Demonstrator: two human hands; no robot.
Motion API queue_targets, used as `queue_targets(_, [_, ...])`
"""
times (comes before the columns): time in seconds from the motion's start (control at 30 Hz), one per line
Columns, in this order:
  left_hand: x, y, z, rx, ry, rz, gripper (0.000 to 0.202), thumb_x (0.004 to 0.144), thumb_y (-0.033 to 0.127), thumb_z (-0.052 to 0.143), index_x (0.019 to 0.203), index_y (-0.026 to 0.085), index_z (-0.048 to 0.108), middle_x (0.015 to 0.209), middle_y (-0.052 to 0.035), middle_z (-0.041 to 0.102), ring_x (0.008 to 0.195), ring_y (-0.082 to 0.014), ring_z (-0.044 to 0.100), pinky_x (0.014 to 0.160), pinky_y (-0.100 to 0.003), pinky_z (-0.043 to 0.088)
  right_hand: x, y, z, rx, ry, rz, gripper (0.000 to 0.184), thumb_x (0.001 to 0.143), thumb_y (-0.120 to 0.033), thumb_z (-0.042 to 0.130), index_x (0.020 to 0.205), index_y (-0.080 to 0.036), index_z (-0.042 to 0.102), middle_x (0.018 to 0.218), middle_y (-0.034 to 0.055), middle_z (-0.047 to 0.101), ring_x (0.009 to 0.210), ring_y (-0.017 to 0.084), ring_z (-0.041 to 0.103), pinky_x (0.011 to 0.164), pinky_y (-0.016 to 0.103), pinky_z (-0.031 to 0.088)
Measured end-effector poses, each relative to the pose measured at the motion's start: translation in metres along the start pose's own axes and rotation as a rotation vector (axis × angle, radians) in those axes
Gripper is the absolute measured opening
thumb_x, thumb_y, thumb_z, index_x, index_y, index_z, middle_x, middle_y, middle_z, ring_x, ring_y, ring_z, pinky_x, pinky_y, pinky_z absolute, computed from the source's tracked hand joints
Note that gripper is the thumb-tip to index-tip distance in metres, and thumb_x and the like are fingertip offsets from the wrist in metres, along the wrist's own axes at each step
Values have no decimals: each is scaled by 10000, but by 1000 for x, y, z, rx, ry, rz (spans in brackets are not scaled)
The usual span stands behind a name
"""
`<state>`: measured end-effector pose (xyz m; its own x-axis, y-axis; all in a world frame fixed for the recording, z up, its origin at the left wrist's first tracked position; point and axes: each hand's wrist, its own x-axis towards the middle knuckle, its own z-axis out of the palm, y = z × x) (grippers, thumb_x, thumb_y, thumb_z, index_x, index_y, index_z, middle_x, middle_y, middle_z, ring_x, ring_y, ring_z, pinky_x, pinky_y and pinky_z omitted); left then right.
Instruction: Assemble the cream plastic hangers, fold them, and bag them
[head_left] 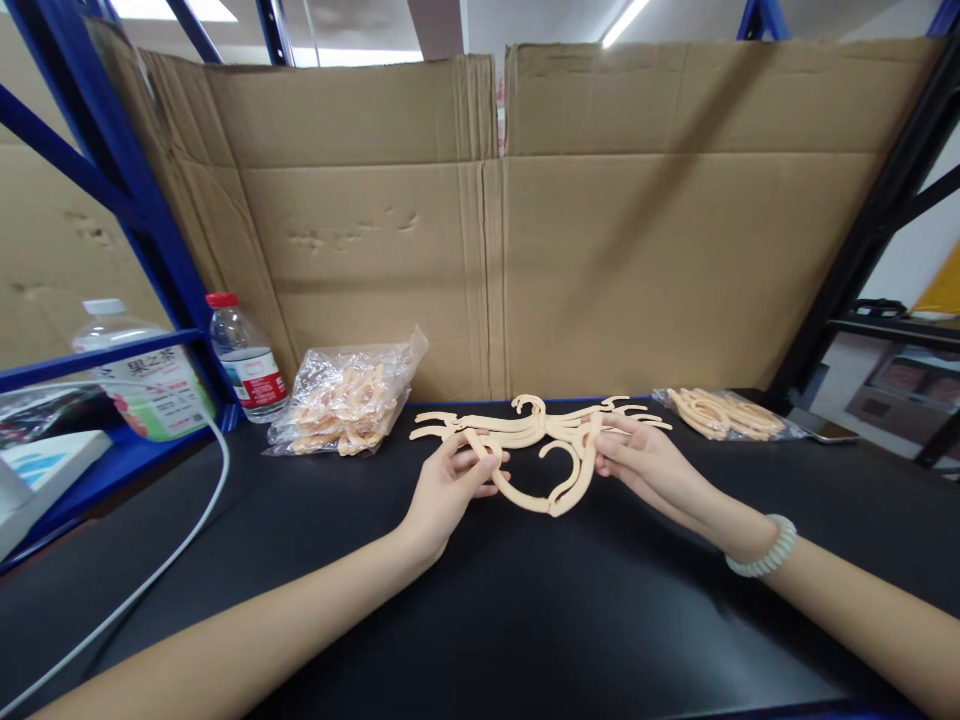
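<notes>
A cream plastic folding hanger [527,499] is held up between my two hands, its arms bent upward and its hook curled between them. My left hand [448,490] is closed on one arm of the hanger, thumb in front. On the other arm, my right hand [651,468] has its fingers pinched around the end. Just behind, more cream hangers [510,430] lie spread out on the black table [525,620], partly hidden by my hands and the held hanger. How many lie there is hard to tell.
A clear bag of cream hangers [349,405] stands at the back left, beside a red-capped water bottle [251,365]. Another bagged set [724,413] lies at the back right near a flat dark device [821,427]. A white cable [191,540] crosses the left side. Cardboard [675,250] walls the back.
</notes>
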<state>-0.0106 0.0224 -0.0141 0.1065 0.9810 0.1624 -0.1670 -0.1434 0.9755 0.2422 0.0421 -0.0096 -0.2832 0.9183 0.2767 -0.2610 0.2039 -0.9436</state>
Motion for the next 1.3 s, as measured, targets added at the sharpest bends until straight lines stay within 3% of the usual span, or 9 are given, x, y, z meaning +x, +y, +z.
queue_targets(0.13, [-1,2,3,88,-89,-15,375,748,380,746,986,132,597,925,-91,734,769,-201,729,640,-236,558,-6,1,10,-40,-185,38,517,780,-313,775,1224,-224,525,987,66,667,861,179,627,718,293,497])
queue_targets(0.27, [-1,1,3,93,-63,6,362,740,380,747,967,134,609,916,-68,708,774,-200,726,647,-245,570,-10,3,13,-60,-341,5,534,843,-290,721,1302,-280,446,1196,84,620,1090,215,587,863,357,492])
queue_targets(0.43, [0,-2,2,114,-53,30,368,735,374,750,987,129,638,967,-72,686,739,-172,709,622,-245,575,-10,4,9,-277,-481,-6,338,881,-325,674,1199,-233,606,1242,92,585,1131,228,558,976,409,445])
queue_targets(0.5, [0,-1,2,124,-49,39,361,736,369,748,992,130,657,977,-78,691,757,-169,697,619,-242,576,-11,3,9,-317,-520,7,342,891,-343,658,1212,-232,623,1282,94,563,1152,235,549,999,414,430])
queue_targets(0.7, [-1,0,4,131,-51,50,353,734,357,744,1007,141,682,1041,-94,704,864,-196,679,629,-235,564,-14,1,14,-283,-533,11,438,883,-352,669,1303,-267,579,1379,86,498,1196,244,515,1002,403,433])
queue_targets(0.97, [-3,1,5,170,-52,112,309,765,361,712,1003,164,691,1042,-82,716,878,-199,669,637,-235,526,-18,-1,21,-262,-532,55,546,848,-312,712,1360,-295,522,1476,92,348,1087,208,560,928,360,484])
queue_targets(1.3, [-5,3,5,193,-32,160,330,782,371,704,1056,187,708,1072,-79,710,889,-214,657,636,-243,520,-22,-4,27,-327,-506,6,570,851,-321,702,1381,-283,494,1372,90,467,1080,210,545,956,389,459])
